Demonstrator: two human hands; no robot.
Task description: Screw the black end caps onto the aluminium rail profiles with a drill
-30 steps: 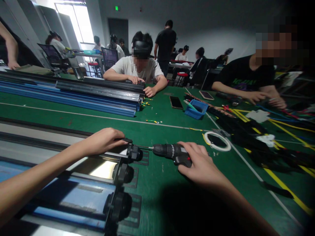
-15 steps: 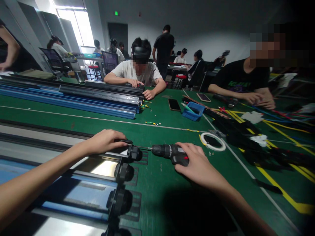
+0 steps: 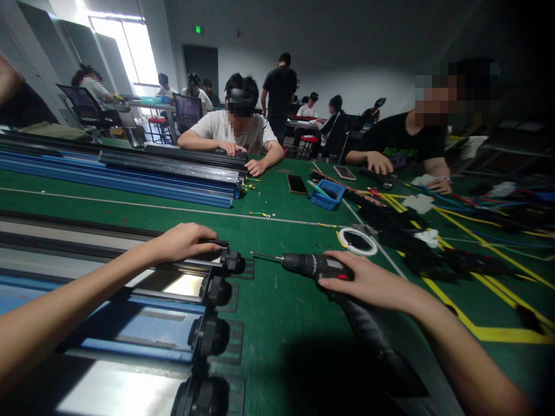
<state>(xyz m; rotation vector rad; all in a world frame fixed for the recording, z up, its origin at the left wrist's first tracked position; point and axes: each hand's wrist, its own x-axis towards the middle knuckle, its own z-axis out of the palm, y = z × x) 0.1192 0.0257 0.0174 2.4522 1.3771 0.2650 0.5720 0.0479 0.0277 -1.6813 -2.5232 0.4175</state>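
My right hand [image 3: 366,279] is wrapped round a black cordless drill [image 3: 306,264], held level above the table. Its long thin bit [image 3: 265,256] points left, and the tip is a short gap away from the black cable gland [image 3: 235,262] on the end of the farthest metal housing [image 3: 213,266]. My left hand [image 3: 185,240] grips the top of that housing near its end, fingers over the far edge and thumb on top. Nearer me lie several similar long housings in blue [image 3: 151,332] and silver, each ending in a black gland [image 3: 215,335] and a slotted bracket [image 3: 235,342].
Across the green table [image 3: 277,323] lies a stack of blue and black profiles [image 3: 173,176], with a co-worker behind it. A phone [image 3: 297,184], a blue bin [image 3: 327,195] and a white ring [image 3: 358,241] stand beyond the drill. At right are cables and another person.
My right hand has drawn the drill back to the right, so the bit has come away from the housing's end. My left hand still holds the housing.
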